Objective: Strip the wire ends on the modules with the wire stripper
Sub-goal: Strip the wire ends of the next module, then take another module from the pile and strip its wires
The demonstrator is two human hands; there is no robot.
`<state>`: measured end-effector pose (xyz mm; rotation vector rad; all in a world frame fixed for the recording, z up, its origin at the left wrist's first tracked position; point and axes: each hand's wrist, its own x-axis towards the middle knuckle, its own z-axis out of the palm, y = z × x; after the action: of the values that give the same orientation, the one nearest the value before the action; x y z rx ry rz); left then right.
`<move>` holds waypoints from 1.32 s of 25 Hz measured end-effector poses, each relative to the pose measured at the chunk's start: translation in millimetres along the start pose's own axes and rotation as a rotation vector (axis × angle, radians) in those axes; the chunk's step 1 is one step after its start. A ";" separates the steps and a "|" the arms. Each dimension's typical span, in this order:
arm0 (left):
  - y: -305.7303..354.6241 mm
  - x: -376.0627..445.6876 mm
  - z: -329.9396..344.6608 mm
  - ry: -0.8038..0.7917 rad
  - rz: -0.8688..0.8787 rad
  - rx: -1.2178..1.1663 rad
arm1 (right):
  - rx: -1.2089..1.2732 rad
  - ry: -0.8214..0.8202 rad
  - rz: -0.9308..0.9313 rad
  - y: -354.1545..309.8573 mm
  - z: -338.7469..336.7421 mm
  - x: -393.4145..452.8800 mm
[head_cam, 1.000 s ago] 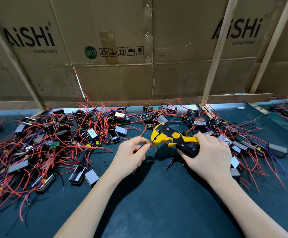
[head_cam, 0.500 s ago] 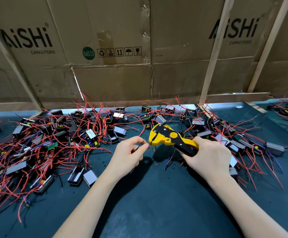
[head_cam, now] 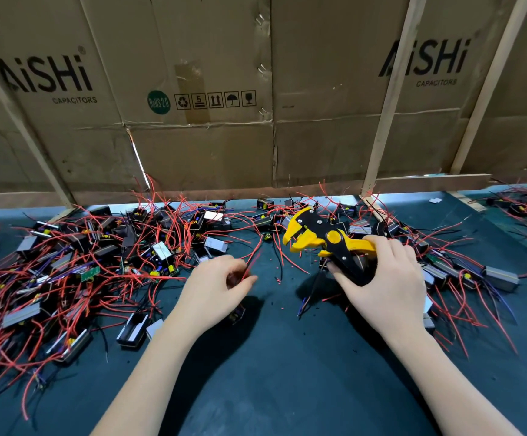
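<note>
My right hand (head_cam: 385, 284) grips the handles of the yellow and black wire stripper (head_cam: 322, 239), whose jaws point left and stand apart from any wire. My left hand (head_cam: 213, 291) pinches a red wire (head_cam: 252, 258) between thumb and fingers; the wire leads to a small module (head_cam: 237, 313) mostly hidden under the hand. A gap of dark mat separates the wire end from the stripper jaws.
A large heap of modules with red wires (head_cam: 76, 269) covers the left of the dark green mat (head_cam: 287, 372). More modules (head_cam: 463, 272) lie to the right. A cardboard wall (head_cam: 208, 121) closes the back. Small insulation bits (head_cam: 282, 280) dot the mat.
The stripper has pulled away to the right and its jaws have come off the wire. My left hand has drawn back towards me and lower, still holding the red wire.
</note>
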<state>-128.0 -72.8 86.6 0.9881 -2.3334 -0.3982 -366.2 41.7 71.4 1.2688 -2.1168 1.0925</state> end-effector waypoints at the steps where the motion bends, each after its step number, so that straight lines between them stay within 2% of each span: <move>1: -1.6 0.5 -3.7 0.008 -0.015 0.061 | 0.047 0.023 0.022 -0.6 -3.2 2.0; 3: 3.0 -0.7 -5.6 0.055 0.061 0.055 | 0.122 0.087 0.048 -0.3 -9.4 6.5; 5: 22.3 -4.5 2.0 0.119 0.265 -0.151 | 0.177 0.152 0.075 1.1 -15.1 10.4; 7: 40.9 -6.2 15.1 -0.015 0.324 -0.338 | 0.229 0.197 0.105 3.8 -19.9 13.8; 8: 42.4 -6.7 21.6 -0.110 0.322 -0.334 | 0.259 0.205 0.120 5.1 -21.5 15.3; 10: 31.8 -6.8 28.0 -0.210 0.312 -0.164 | 0.325 0.204 0.148 7.0 -23.6 17.8; 11: 23.2 -7.1 26.4 -0.205 0.305 -0.051 | 0.352 0.198 0.156 7.7 -24.1 18.7; 14: 0.4 -5.0 14.1 -0.075 0.279 0.155 | 0.421 0.156 0.130 8.9 -24.5 18.5; 16: -7.3 -0.6 3.5 0.074 0.214 0.216 | 0.544 0.073 0.090 5.8 -24.4 16.0; 19: -22.4 5.2 -13.5 0.293 -0.025 0.229 | 0.724 -0.126 -0.016 -4.0 -21.3 10.0; 22: -43.5 2.0 -28.9 0.403 -0.267 0.262 | 0.711 -0.291 -0.113 -10.6 -13.5 1.4; 27: -66.2 -8.6 -49.1 0.260 -0.697 0.494 | 0.552 -0.408 -0.279 -18.4 -1.9 -13.7; 29: -69.1 -10.5 -52.1 0.237 -0.763 0.475 | 0.521 -0.448 -0.283 -19.9 1.4 -17.7; 33: -70.9 -10.3 -50.8 0.194 -0.767 0.423 | 0.491 -0.463 -0.245 -17.9 3.0 -18.7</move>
<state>-51.7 -116.3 89.7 2.0285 -1.8175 -0.0741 -341.4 44.4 63.7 2.1264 -1.9744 1.3569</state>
